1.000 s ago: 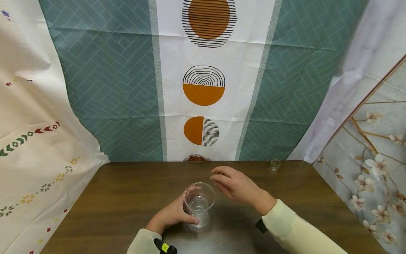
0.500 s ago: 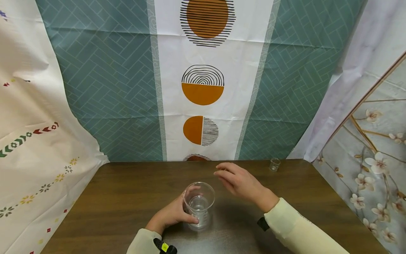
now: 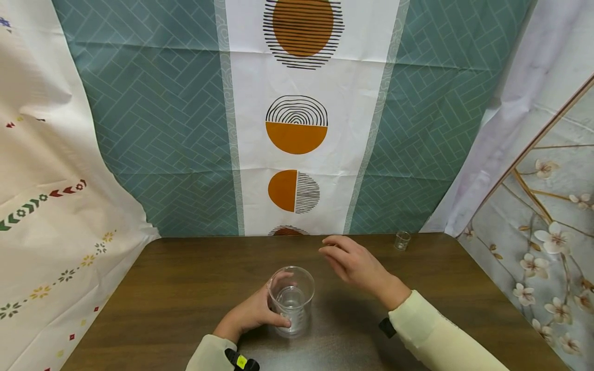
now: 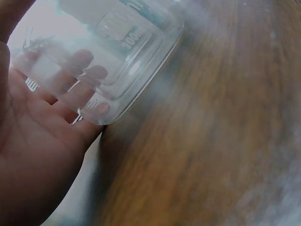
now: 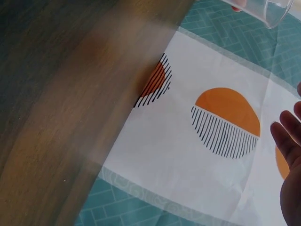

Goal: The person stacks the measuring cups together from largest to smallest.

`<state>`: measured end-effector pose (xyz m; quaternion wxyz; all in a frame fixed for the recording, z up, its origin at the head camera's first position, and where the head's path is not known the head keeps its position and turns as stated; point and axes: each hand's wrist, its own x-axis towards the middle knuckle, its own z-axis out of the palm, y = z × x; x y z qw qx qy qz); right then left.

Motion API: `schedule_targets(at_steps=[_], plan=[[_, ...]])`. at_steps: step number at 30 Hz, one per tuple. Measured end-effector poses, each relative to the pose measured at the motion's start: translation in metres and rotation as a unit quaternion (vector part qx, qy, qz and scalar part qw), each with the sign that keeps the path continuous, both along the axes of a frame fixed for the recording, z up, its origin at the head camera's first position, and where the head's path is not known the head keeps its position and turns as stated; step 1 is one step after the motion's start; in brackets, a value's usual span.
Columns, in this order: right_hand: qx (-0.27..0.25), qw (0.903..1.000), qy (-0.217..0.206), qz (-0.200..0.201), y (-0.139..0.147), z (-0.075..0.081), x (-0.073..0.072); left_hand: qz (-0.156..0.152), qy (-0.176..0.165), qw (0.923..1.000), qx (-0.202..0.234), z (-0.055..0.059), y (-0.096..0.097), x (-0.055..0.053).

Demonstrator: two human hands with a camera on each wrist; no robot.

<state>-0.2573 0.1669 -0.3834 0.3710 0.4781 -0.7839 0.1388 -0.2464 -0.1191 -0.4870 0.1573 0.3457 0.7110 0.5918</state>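
Observation:
A clear beaker stands upright at the middle of the table, and my left hand grips its left side with the thumb in front and fingers behind. White volume markings show on the beaker in the left wrist view, where the fingers are seen through its wall. To the right of the beaker my right hand hovers over the table, fingers loosely bent and holding nothing. In the right wrist view only part of that hand shows at the right edge, with the beaker's rim at the top.
A much smaller clear beaker stands near the back right corner of the brown wooden table. Behind the table hangs a patterned cloth, with more printed cloth on the left and right sides.
My right hand has moved slightly away from the beaker, rightward and toward the back. The left hand and the beaker have stayed in place.

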Motion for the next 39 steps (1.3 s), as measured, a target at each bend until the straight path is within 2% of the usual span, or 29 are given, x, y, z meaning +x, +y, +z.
schedule_targets(at_steps=[7, 16, 25, 39], plan=[[-0.009, 0.9994, -0.007, -0.032, 0.006, -0.004, -0.001, -0.006, -0.001, 1.0, 0.007, -0.003, 0.001, -0.001], [-0.013, 0.9955, -0.04, -0.085, 0.019, -0.008, -0.002, -0.002, -0.01, 0.9999, -0.004, -0.004, 0.002, -0.001], [-0.022, 0.9922, -0.032, -0.118, 0.025, -0.013, -0.006, -0.014, -0.005, 0.9998, 0.013, -0.006, 0.002, -0.001], [-0.023, 0.9825, -0.037, -0.181, 0.034, -0.015, -0.014, 0.003, 0.01, 0.9999, -0.002, -0.004, -0.001, -0.002]])
